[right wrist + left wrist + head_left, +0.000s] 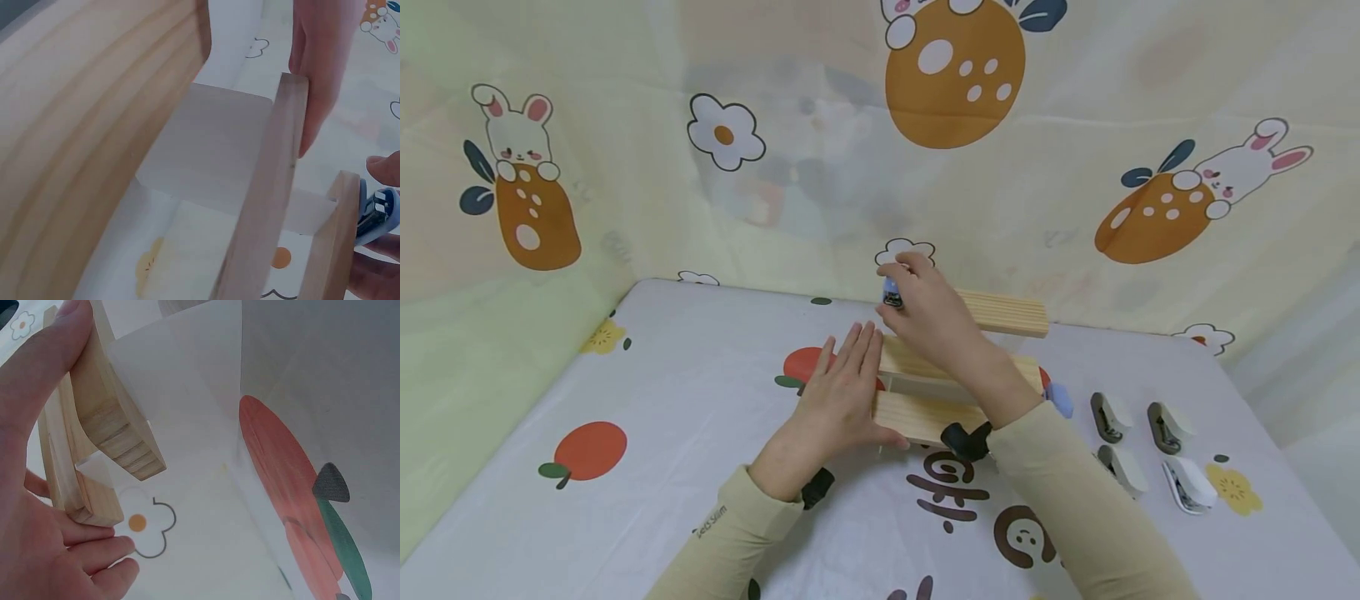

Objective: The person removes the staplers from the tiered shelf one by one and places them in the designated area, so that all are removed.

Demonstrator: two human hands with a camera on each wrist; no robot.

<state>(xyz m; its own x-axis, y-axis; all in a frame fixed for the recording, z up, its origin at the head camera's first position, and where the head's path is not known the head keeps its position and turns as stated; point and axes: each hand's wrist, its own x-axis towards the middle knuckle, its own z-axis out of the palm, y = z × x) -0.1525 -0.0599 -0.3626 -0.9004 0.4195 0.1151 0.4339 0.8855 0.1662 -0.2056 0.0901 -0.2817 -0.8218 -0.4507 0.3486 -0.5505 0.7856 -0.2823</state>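
Observation:
A small blue stapler (pixel 892 293) is pinched between the thumb and fingers of my right hand (pixel 928 312), at the left part of the rack's far plank. In the right wrist view the stapler (pixel 378 215) touches or nearly touches that plank's side. The stepped wooden rack (pixel 925 415) has three pale planks joined by whitish translucent panels. My left hand (pixel 842 396) rests against its left end, fingers straight and thumb on the near plank. In the left wrist view the thumb lies along one plank and the fingers (pixel 103 556) reach past another.
Several grey-and-white staplers (pixel 1168 427) lie on the table right of the rack. A light blue object (pixel 1058 398), partly hidden by the right forearm, sits at the rack's right end. Behind the table hangs a printed curtain (pixel 820 200).

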